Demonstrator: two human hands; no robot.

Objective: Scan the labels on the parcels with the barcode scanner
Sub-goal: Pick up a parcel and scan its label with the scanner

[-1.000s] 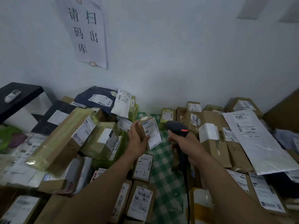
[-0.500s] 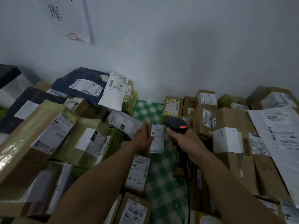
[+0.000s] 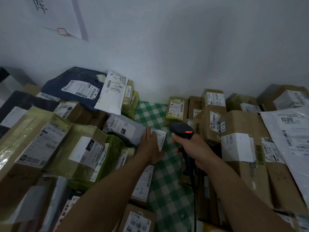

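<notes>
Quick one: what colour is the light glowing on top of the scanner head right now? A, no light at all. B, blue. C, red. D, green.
C: a red bar glows on the head of the barcode scanner gripped by the right hand, next to the small parcel that the left hand holds.

Head view, downward, close over parcels (image 3: 237, 131)

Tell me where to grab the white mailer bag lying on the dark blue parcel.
Pinch the near bottom edge from the front. The white mailer bag is flat and limp, and that edge seems to overhang the dark blue parcel with room beneath, while its far end sits close to the wall.
</notes>
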